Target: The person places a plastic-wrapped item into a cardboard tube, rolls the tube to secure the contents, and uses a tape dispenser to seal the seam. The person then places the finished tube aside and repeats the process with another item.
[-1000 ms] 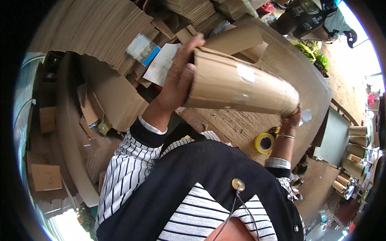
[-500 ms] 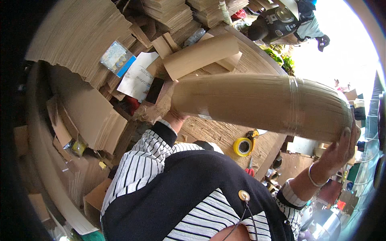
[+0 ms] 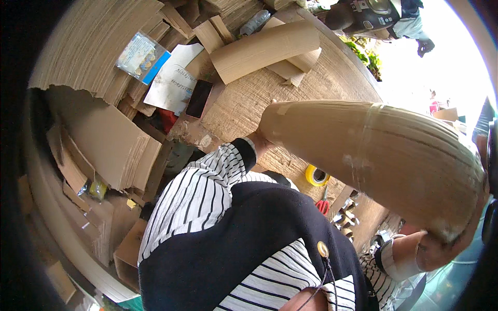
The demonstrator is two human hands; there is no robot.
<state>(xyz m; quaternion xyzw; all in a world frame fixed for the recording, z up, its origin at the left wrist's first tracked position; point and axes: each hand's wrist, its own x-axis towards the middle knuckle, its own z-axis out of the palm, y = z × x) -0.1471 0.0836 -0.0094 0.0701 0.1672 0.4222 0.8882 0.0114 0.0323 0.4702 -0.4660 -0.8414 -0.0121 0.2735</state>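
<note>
A long bundle of brown cardboard sheets, bound with clear tape, is held up above the wooden table between my hands. My left hand grips its left end, most of the fingers hidden behind it. My right hand wraps around the far right end, close to the camera and partly cut by the dark rim. Below the bundle, a yellow tape roll sits on the table, partly covered by the bundle. Red-handled scissors lie beside the roll.
A curved cardboard piece lies on the table. Tall cardboard stacks stand on the left, near a white paper, a clear packet and a dark phone-like slab. A motorcycle is at upper right.
The bundle has moved right and its right end has swung lower and closer to the camera. Both hands moved with it, still holding its ends. My view has shifted slightly.
</note>
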